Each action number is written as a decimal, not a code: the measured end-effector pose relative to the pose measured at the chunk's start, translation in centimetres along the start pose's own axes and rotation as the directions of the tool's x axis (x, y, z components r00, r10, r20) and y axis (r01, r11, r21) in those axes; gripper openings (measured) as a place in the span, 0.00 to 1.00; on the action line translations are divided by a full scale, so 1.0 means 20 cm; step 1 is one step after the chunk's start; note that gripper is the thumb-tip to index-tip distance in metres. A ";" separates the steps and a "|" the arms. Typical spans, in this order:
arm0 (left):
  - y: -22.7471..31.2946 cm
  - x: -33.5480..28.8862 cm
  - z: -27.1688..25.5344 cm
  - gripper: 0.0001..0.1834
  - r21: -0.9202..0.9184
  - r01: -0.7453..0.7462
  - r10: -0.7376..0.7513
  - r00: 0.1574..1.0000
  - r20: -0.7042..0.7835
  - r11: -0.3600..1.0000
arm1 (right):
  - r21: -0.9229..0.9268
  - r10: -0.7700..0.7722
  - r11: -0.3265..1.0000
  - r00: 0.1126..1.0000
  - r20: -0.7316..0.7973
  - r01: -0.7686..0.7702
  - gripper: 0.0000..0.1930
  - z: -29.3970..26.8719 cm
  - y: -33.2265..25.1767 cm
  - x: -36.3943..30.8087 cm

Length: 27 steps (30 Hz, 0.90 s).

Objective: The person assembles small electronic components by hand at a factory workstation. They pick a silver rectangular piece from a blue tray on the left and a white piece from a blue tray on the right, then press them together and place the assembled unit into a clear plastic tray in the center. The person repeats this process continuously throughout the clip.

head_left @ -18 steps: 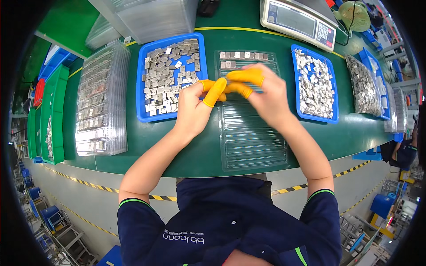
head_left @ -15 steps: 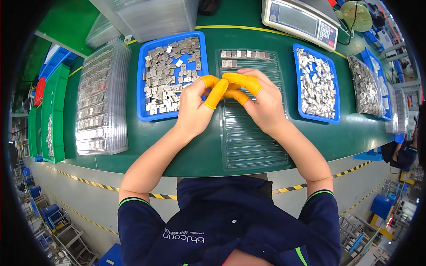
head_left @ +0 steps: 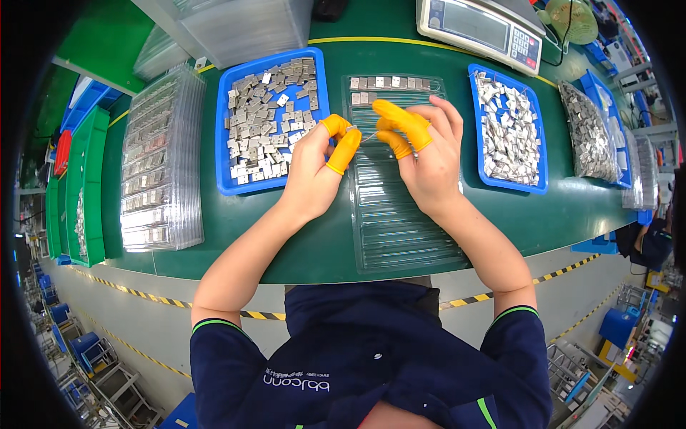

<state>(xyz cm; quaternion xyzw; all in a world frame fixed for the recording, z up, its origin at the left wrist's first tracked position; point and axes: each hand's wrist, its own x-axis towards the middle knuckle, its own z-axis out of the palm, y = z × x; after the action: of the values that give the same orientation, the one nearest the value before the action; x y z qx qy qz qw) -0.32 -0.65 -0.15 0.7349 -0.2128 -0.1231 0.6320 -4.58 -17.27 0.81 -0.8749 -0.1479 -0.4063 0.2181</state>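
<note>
My left hand [head_left: 318,164] pinches a small silvery metal piece [head_left: 351,129] between thumb and forefinger, both in yellow finger cots; the fingertips hide most of it. Just to its right is my right hand [head_left: 429,150], also in yellow finger cots. A thin shiny sliver [head_left: 369,136] shows at its thumb and finger tips, too small to name, while its outer fingers stand apart. Both hands hover over a clear ribbed plastic tray [head_left: 407,243]. Small metal plates [head_left: 389,83] fill a row at the tray's far end, with a couple more [head_left: 363,99] below.
At left, a blue tray [head_left: 223,143] holds loose metal plates, beside stacked clear trays [head_left: 161,164] and a green bin [head_left: 93,179]. On the right are a blue tray [head_left: 542,143] of small whitish parts and a bag of parts [head_left: 589,136]. A scale [head_left: 479,32] stands behind.
My hands have drawn apart from fingertips touching. The metal piece in the left fingers has come into sight, and the right hand's outer fingers have spread.
</note>
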 end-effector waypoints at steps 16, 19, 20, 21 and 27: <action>0.00 -0.01 0.01 0.10 -0.153 -0.002 0.008 0.999 0.044 0.988 | 0.227 0.018 0.973 0.998 0.068 -0.033 0.11 0.02 0.00 -0.01; -0.02 -0.01 0.01 0.10 -0.209 -0.013 0.021 0.999 0.038 0.978 | 0.229 -0.001 0.973 0.997 0.076 -0.017 0.11 0.02 0.00 -0.01; -0.01 -0.01 0.01 0.09 -0.233 0.001 0.011 0.999 0.052 0.972 | 0.236 -0.017 0.972 0.997 0.080 -0.002 0.11 0.03 0.01 0.00; -0.01 -0.01 0.01 0.08 -0.257 0.018 0.000 0.998 0.069 0.966 | 0.243 -0.032 0.970 0.996 0.084 0.010 0.10 0.03 0.02 0.00; 0.02 -0.02 0.01 0.06 0.231 -0.414 0.364 0.902 0.231 0.881 | -0.081 0.062 0.995 0.990 0.128 -0.052 0.09 0.02 0.27 0.12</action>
<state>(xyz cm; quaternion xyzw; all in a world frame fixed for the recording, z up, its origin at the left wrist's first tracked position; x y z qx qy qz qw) -0.74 -0.71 0.13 0.7431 -0.4277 -0.0287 0.5139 -0.49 -21.43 0.93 -0.9112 -0.1209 -0.3473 0.1855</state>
